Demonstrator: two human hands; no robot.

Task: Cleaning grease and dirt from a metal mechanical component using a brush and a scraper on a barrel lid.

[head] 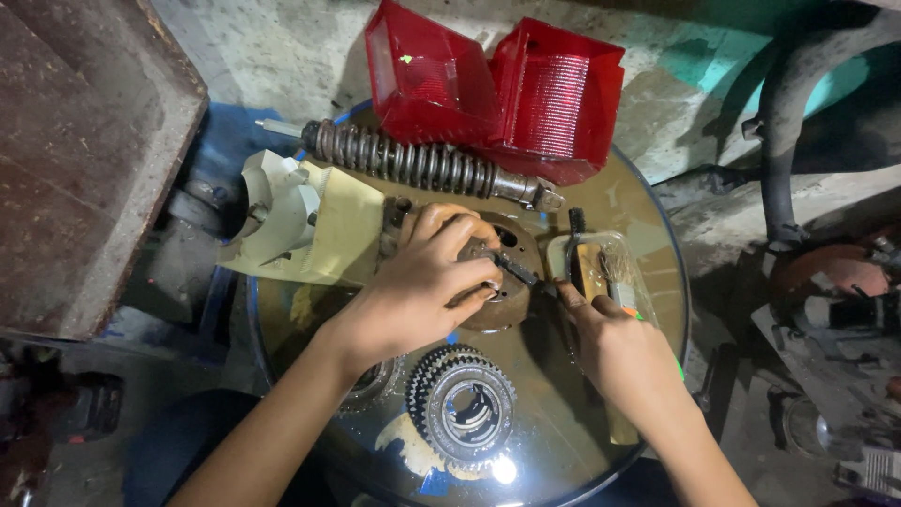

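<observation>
Left hand [422,286] of mine presses down with curled fingers on a round rusty metal plate [507,282] at the centre of the drum top [648,235], while my right hand [615,352] grips a dark tool [516,272] whose tip meets that plate. At six o'clock lies a toothed gear [462,404]; at twelve o'clock a coil spring shock absorber [422,164], and beyond it red lamp lenses [497,89].
</observation>
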